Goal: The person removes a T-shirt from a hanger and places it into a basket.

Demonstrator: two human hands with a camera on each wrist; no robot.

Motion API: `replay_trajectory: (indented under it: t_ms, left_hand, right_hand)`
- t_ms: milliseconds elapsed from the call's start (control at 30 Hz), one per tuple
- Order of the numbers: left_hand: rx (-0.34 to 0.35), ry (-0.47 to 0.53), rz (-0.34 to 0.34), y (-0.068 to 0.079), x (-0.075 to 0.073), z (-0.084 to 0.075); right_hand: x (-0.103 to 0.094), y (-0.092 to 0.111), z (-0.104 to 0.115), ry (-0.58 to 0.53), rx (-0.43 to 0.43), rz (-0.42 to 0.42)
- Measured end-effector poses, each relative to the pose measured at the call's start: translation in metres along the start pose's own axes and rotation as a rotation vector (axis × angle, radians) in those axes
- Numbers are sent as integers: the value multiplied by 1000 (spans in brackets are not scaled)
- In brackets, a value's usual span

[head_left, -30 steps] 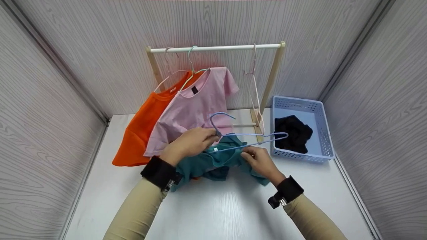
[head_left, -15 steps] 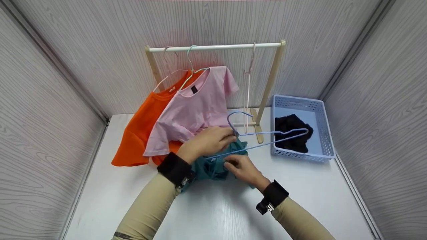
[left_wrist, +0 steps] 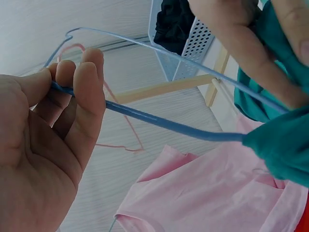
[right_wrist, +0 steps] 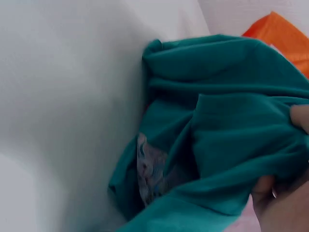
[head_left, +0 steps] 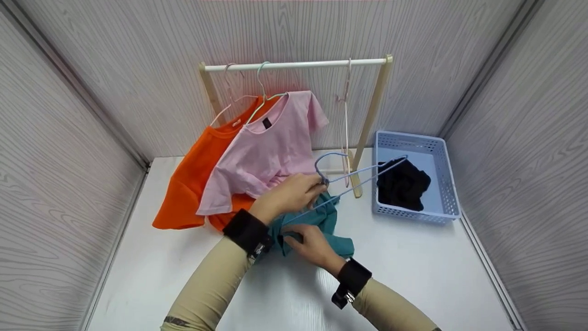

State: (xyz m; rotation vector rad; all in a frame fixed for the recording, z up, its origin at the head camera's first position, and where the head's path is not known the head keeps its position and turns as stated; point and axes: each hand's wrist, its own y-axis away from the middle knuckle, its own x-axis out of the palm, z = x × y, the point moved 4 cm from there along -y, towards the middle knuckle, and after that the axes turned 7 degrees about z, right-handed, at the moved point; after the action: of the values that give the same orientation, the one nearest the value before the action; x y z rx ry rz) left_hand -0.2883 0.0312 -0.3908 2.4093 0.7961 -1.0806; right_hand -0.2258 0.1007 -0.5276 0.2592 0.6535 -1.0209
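Gripping blue hanger [left_wrist: 149, 118], teal garment [right_wrist: 231, 130] | pink shirt [head_left: 271, 151]: black label [head_left: 267, 122], illegible

From the bottom edge, the left arm [head_left: 209, 285] slants up rightward, the right arm [head_left: 390, 301] up leftward. Near the frame's centre, the left hand [head_left: 293, 193] pinches with curled fingers [left_wrist: 87, 92]; just below it, the right hand [head_left: 311, 243] pinches too.

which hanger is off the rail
The thin blue hanger, held by the left hand, one end inside the teal cloth garment; the other three hangers hook over the straight white rail.
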Motion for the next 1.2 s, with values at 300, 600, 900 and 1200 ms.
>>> replay_trajectory:
  t_ms: [300,600,900,1200]
  left_hand:
    - [2,-29,35,1,3,0]
    - [-10,23,41,21,-16,4]
    - [-103,-28,100,60,-45,30]
    - [-197,-3,235,83,-55,53]
  right_hand:
    - [20,0,10,24,-85,187]
    - [-1,23,-30,22,7,188]
    - [-51,69,-96,28,209,77]
    - [-80,97,-125,40,295,8]
